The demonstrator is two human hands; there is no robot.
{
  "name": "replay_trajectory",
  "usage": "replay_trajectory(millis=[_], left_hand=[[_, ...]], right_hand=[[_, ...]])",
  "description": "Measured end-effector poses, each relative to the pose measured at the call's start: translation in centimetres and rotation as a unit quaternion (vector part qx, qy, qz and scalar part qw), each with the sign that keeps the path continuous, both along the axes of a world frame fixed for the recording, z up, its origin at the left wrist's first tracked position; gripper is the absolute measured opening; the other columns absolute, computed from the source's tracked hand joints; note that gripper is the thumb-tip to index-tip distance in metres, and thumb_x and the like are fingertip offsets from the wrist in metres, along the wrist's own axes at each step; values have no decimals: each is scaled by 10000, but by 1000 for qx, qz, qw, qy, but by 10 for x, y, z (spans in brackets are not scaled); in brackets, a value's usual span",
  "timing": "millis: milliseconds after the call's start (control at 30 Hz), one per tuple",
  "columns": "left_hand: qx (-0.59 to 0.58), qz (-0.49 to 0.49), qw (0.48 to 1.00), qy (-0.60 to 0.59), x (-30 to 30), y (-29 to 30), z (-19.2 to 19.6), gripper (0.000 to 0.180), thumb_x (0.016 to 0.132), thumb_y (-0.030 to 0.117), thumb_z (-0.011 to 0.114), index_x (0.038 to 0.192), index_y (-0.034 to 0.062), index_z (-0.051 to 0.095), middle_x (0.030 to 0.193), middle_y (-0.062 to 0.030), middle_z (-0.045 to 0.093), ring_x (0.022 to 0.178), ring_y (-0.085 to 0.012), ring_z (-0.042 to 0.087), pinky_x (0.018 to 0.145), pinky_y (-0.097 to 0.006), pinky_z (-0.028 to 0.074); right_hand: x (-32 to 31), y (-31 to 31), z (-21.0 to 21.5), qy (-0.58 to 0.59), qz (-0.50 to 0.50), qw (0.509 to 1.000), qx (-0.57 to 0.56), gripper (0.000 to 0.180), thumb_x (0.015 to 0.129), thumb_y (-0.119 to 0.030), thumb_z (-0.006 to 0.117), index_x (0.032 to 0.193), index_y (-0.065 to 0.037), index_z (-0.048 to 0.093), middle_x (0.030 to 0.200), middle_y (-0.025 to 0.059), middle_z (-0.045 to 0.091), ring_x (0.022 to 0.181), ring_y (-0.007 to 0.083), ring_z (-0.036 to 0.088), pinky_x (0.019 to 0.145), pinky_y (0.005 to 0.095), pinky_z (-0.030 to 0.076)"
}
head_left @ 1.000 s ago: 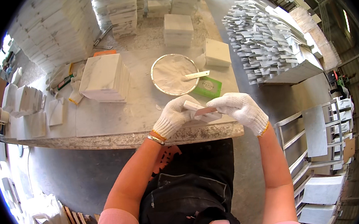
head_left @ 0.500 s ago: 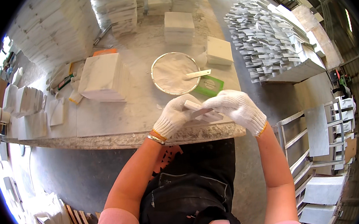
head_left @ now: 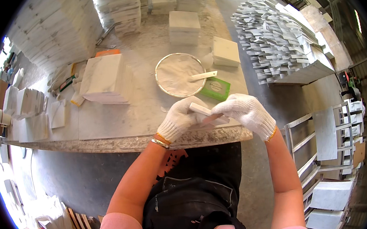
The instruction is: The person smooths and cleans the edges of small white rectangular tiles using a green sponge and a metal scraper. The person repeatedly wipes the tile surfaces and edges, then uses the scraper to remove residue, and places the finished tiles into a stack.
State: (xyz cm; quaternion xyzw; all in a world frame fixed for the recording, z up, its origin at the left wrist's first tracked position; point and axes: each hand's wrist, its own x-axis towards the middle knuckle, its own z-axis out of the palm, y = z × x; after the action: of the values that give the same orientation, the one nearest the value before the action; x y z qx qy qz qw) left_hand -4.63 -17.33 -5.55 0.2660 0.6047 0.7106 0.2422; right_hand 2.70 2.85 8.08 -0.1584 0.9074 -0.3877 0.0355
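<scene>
Both my hands wear white knitted gloves and meet over the near edge of the stone-topped table. My left hand [head_left: 180,120] is closed around a small white marble strip [head_left: 200,109], tilted down to the right. Against the strip, my right hand [head_left: 246,113] pinches a thin flat blade [head_left: 212,118]; its handle, if any, is hidden in the glove. Just beyond my hands stands a round bowl [head_left: 157,82] with a pale rim, filled with white powder or paste [head_left: 178,72]. A light-handled spatula [head_left: 204,75] rests in it. Beside the bowl lies a green box [head_left: 216,89].
Stacked marble tiles stand left of the bowl [head_left: 103,80], behind it [head_left: 184,26] and at its right [head_left: 226,51]. Taller stacks rise at the far left. A heap of pale strips [head_left: 268,43] and a metal rack [head_left: 302,148] stand right of the table [head_left: 151,140].
My right hand has shifted slightly right, and the blade has changed its angle against the strip, now catching a pinkish tone. My left hand keeps its hold almost unmoved.
</scene>
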Motion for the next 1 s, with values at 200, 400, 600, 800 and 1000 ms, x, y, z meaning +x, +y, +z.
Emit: replay_trajectory(millis=[200,400,600,800,1000], left_hand=[[7,0,1000,-8,0,-7,4,181,822,46,786,976,39,692,928,-22,714,850,-87,642,800,-264,541],[-4,-6,1000,3,-3,-4,0,229,808,66,788,1014,30,695,944,-32,721,883,-104,657,812,-275,541],[-74,-8,997,-28,1,-7,28,200,817,36,769,1002,30,694,939,-32,727,882,-111,667,824,-282,546],[20,-7,1000,-17,-1,-4,1,236,807,1,777,1017,31,672,930,-24,710,856,-107,655,785,-280,557],[120,-27,988,-90,-6,-1,-10,254,793,-16,791,1010,35,667,937,-26,704,859,-105,656,783,-280,562]], right_hand=[[-2,-7,1,-21,-12,999,-24,441,743,75,599,1103,-111,775,902,84,729,801,237,655,764,336,531],[12,6,2,-9,-2,1000,20,427,757,73,604,1112,-97,769,924,80,734,835,231,662,765,337,533],[-1,-5,-3,-17,-26,999,-41,415,777,101,588,1114,-67,762,951,92,736,878,225,681,808,329,547],[20,6,-1,-12,-55,998,1,440,767,97,577,1118,-90,764,874,99,710,794,219,667,743,336,534],[17,2,-2,77,-36,995,47,461,738,91,580,1109,-106,769,824,93,682,762,232,638,724,336,524]])
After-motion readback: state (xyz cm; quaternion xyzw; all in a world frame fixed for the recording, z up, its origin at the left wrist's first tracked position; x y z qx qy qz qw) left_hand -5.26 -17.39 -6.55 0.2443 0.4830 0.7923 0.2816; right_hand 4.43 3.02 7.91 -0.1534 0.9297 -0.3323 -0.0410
